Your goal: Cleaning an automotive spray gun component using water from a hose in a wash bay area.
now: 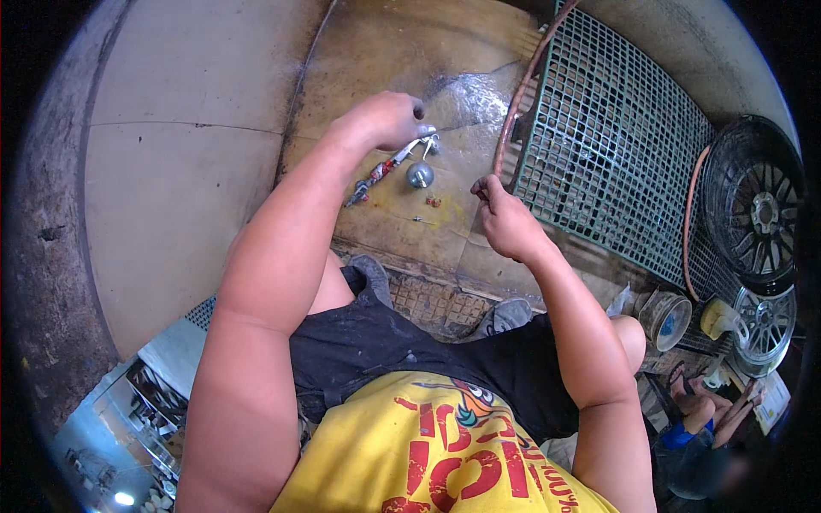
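Observation:
My left hand [393, 120] is closed at the upper end of a spray gun [386, 170] with a red-and-white marked body. A silver metal part shows beside its fingertips. Just below hangs or rests a round grey metal cup [419, 175]; whether it is joined to the gun is hard to see. To the right, my right hand [510, 224] has its fingers curled together where a reddish-brown hose [516, 111] meets them. Small reddish bits [434, 202] and a thin metal piece [418, 220] lie on the stained brown board [368, 77] beneath.
A green plastic grating [607, 128] stands right of the board. Farther right are a black wheel rim [761, 209], a silver rim [765, 333], a bucket [663, 321] and a yellowish container [718, 321]. Another person [697, 432] sits at lower right. Pale panels [188, 154] line the left.

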Available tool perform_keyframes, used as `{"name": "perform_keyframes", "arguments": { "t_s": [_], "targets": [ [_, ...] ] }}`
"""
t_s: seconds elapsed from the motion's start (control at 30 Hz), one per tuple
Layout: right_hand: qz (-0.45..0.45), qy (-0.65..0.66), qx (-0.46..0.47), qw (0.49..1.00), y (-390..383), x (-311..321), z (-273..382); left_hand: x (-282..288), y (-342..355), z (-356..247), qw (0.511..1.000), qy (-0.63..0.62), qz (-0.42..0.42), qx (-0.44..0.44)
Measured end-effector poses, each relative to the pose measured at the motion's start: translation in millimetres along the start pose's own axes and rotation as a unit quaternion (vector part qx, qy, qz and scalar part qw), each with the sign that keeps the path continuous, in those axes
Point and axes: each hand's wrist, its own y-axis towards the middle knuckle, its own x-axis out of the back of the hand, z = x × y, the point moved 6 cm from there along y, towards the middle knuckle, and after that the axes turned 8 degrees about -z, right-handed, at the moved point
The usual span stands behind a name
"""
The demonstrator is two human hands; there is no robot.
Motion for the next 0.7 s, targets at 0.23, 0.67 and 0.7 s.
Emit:
{"name": "perform_keyframes", "arguments": {
  "t_s": [0.23,0.67,0.7],
  "targets": [
    [0.078,-0.039,-0.015,0.996,-8,-10,21,-7,6,4,1.0,-0.024,-0.002,-0.002],
    [0.069,-0.045,0.034,0.996,-20,-26,63,-107,24,108,0.904,-0.315,0.106,0.269],
    [0.075,-0.046,0.031,0.996,-22,-22,58,-129,28,87,0.906,-0.316,0.115,0.255]
  ]
}}
